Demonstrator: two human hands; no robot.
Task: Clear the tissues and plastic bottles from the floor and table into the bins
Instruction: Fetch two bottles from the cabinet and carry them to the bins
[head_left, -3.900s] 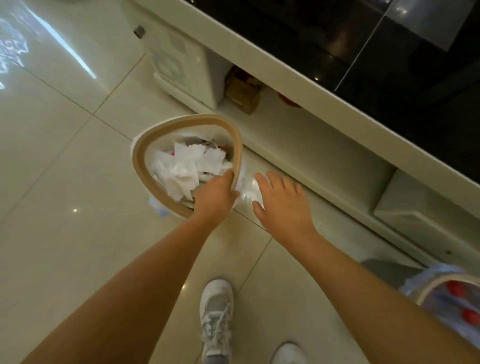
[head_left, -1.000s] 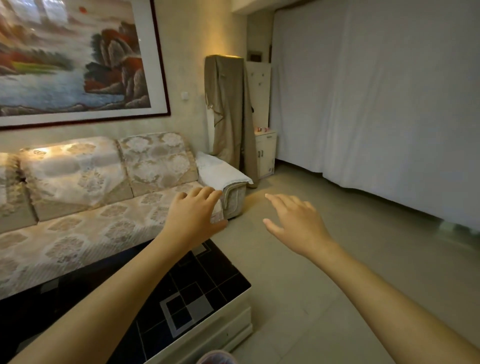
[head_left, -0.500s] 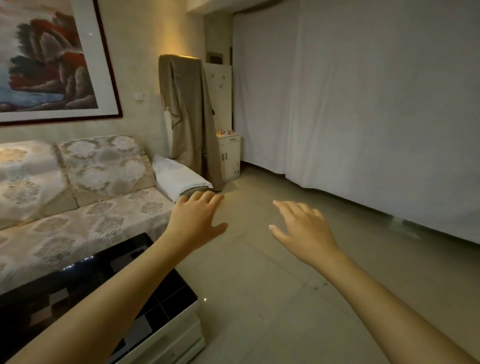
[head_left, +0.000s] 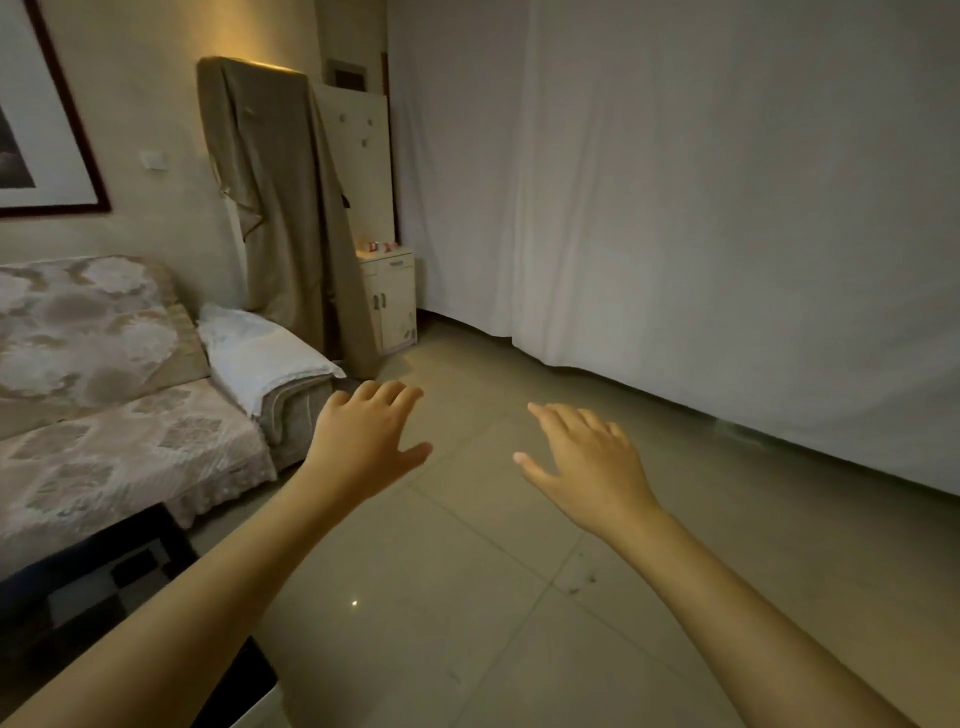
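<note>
My left hand (head_left: 363, 441) and my right hand (head_left: 587, 465) are stretched out in front of me, palms down over the tiled floor (head_left: 467, 597), fingers straight and holding nothing. No tissue, bottle or bin shows in this view. A corner of the black glass table (head_left: 104, 587) lies at the lower left, partly behind my left forearm.
A patterned sofa (head_left: 104, 415) stands on the left with a folded white cloth (head_left: 260, 353) on its arm. In the far corner stand a tall unit draped in beige fabric (head_left: 280, 208) and a small white cabinet (head_left: 392, 301). White curtains (head_left: 701, 208) line the right side.
The view has risen from the tissue-filled bin, whose rim my left hand held, to the room, and keeps panning right. The sofa and table slide left. Both hands stay raised and empty.
</note>
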